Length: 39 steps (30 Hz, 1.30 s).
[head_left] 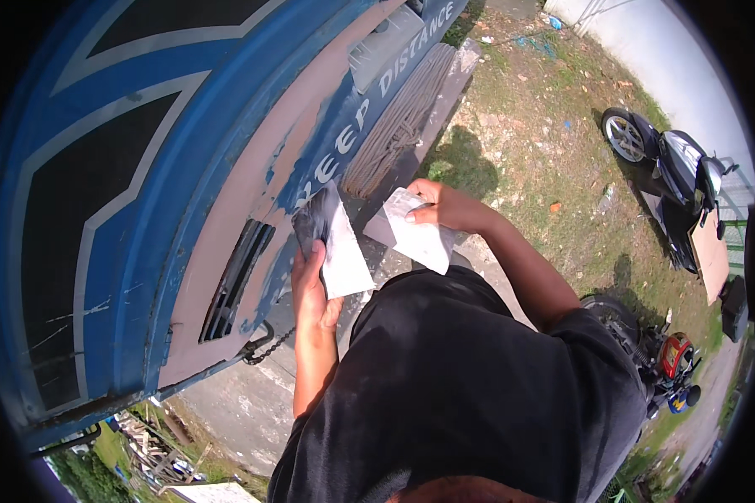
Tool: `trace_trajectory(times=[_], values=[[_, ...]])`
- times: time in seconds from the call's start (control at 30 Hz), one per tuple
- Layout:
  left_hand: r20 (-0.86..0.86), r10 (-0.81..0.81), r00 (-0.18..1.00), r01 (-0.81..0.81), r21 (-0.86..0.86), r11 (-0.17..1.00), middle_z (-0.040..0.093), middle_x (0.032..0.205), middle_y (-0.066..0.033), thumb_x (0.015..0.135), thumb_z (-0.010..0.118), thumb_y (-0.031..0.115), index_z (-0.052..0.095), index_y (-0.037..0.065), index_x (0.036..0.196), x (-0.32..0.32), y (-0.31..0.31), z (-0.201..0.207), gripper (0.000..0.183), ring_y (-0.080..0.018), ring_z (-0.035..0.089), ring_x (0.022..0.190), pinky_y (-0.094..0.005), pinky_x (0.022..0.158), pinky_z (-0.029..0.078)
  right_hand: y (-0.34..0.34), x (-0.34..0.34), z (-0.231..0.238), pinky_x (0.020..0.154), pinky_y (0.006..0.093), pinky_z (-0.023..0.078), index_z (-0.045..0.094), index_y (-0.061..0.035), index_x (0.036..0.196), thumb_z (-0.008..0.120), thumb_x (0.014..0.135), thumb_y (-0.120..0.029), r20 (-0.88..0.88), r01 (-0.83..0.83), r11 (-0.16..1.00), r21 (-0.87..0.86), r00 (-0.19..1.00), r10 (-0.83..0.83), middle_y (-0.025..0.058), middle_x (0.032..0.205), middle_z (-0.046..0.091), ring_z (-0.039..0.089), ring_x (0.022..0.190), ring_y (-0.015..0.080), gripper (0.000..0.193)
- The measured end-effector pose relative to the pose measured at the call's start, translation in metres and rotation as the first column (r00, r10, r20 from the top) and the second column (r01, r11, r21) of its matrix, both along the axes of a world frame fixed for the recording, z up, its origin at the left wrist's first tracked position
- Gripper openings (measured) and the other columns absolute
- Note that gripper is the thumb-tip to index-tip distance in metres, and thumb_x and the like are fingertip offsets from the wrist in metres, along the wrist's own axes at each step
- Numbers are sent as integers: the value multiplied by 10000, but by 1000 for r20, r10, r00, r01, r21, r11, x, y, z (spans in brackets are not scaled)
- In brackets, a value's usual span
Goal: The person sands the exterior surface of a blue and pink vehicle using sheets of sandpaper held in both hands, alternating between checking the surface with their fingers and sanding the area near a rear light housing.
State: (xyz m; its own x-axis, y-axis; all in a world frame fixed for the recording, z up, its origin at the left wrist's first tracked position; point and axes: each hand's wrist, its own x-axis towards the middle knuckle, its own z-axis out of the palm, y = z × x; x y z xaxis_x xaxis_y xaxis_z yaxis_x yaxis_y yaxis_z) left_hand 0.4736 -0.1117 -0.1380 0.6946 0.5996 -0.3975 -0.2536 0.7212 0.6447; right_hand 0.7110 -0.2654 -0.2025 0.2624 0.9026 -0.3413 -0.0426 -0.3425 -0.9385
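Note:
My left hand (pixel 310 289) is closed on a white sheet of paper (pixel 346 256), its thumb lying along the sheet's edge. Dark grey covers the upper left part of that sheet, like a smear or a darker face. To the right, my right hand (pixel 446 207) pinches a second white piece of paper (pixel 419 239), which looks folded or layered. The two pieces are held apart in front of my chest. Just beyond them stands the blue vehicle body (pixel 323 138) with pinkish patches and painted white lettering.
A coiled rope (pixel 398 121) hangs along the vehicle's lower edge. Below a slotted vent (pixel 236 281) is a chain (pixel 268 348). On the grass at right stand a scooter (pixel 684 163) and a motorcycle (pixel 658 356), near a white wall (pixel 663 67). Scrap wood (pixel 155 453) lies at lower left.

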Motion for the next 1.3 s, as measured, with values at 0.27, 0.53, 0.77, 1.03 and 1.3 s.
trace_trajectory(times=[0.27,0.53,0.77,1.03,1.3], values=[[-231,58,971,63,482,874,562,1266,-145,944,650,167,399,-19,1391,103,45,-11,545,-248,598,1114,-355,950,500,52,106,-47,954,308,442,424,7,1404,622,832,-45,-333,451,868,208,867,-370,123,1240,606,584,1118,174,608],[-317,99,943,66,471,880,574,1231,-127,928,670,147,420,-25,1359,150,52,-11,527,-213,583,1099,-352,953,481,124,181,-66,900,307,493,496,31,1274,637,946,-143,-560,542,826,153,737,-379,107,1177,623,610,1074,165,397],[-369,137,919,66,488,870,569,1230,-126,923,681,180,410,-28,1365,172,48,-2,559,-217,579,1098,-352,949,479,191,204,-102,698,320,595,527,-44,1229,631,964,-207,-791,489,829,271,603,-98,52,1089,632,659,902,133,327],[-469,154,869,107,483,869,552,1236,-143,900,710,231,399,-29,1368,160,49,-10,619,-234,578,1100,-369,947,493,215,203,-124,719,300,522,552,-60,1228,676,931,-292,-686,434,855,286,715,-133,31,1014,630,611,894,118,397],[-485,124,865,129,455,881,569,1244,-119,940,665,214,434,-37,1342,169,50,-5,528,-191,559,1110,-320,978,435,233,206,-123,653,260,486,601,-67,1150,695,918,-255,-679,466,842,272,713,-175,11,967,641,605,817,101,314]])
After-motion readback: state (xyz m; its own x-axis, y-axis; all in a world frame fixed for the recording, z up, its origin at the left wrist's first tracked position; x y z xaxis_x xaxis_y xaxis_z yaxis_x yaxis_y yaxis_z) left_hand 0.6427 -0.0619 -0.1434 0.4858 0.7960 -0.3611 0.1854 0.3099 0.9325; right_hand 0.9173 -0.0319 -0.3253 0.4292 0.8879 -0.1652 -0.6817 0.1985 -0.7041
